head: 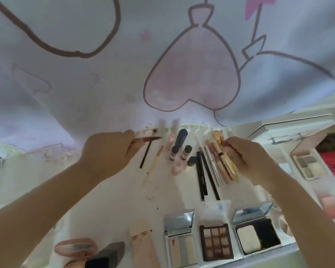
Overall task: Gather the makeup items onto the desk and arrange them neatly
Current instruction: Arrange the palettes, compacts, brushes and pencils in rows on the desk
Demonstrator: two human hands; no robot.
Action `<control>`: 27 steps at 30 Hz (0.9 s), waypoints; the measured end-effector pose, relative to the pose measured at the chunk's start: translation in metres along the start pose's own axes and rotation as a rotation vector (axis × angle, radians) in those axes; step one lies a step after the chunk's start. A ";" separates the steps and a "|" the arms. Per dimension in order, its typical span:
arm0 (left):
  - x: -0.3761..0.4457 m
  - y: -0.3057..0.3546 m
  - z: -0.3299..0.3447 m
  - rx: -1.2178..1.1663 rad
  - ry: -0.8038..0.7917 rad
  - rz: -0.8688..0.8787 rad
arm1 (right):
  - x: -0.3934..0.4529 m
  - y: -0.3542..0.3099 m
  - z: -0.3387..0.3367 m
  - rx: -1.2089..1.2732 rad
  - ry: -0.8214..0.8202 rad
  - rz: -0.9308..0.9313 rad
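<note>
1. nearest the person, along the front edge of the bench (pixel 112 206), a row of compacts is already laid out: a pale three-strip palette (pixel 180 246) with its mirrored lid up, a brown nine-pan eyeshadow palette (pixel 216 241) just beside it, and a powder compact (pixel 256 237) further right. to the left lie a pink tube (pixel 143 246), a dark box (pixel 104 255) and a pink round case (pixel 75 246), all partly cut off by the frame's lower edge.

2. mid-bench, two dark pencils (pixel 202 176) lie side by side. these look settled, so i would leave them be.

3. the right hand (pixel 246 157) grips a bundle of pale sticks (pixel 223 163), fingers curled over their upper ends. to do this well, i judge it best to lower the bundle flat, tips level, parallel to and just beside the pencils, then ease the fingers off so nothing rolls.

4. the left hand (pixel 108 149) pinches a thin dark brush (pixel 147 140) held crosswise above a black brush (pixel 146 153) and a cream brush (pixel 153 167). turning it to match their slant and setting it beside them would keep the row tidy.

5. between the hands stand small bottles (pixel 179 153), a dark tube (pixel 181 138) and pink pieces, blurred; i cannot tell each apart.

6. farther right, a grey palette (pixel 308 166) and a peach compact (pixel 332 207) sit on another surface, seemingly not yet gathered. motion blur hides both hands' fingertips, and a printed cloth (pixel 162 74) fills the background.
</note>
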State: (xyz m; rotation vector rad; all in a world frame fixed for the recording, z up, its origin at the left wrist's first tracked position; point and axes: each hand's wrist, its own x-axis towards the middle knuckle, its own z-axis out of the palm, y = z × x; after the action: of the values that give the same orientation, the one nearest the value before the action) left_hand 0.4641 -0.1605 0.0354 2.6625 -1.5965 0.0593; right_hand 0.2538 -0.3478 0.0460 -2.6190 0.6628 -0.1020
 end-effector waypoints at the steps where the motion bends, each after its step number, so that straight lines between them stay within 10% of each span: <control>1: 0.000 0.013 -0.003 0.004 -0.024 0.052 | -0.005 0.003 0.001 0.008 -0.020 -0.022; 27: 0.005 0.114 0.010 -0.135 -0.158 0.064 | 0.003 0.044 -0.008 0.239 -0.188 -0.276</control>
State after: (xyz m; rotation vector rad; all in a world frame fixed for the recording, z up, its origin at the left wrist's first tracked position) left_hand 0.3657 -0.2191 0.0271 2.5703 -1.6627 -0.2538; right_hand 0.2360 -0.3868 0.0341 -2.4342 0.2083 -0.0159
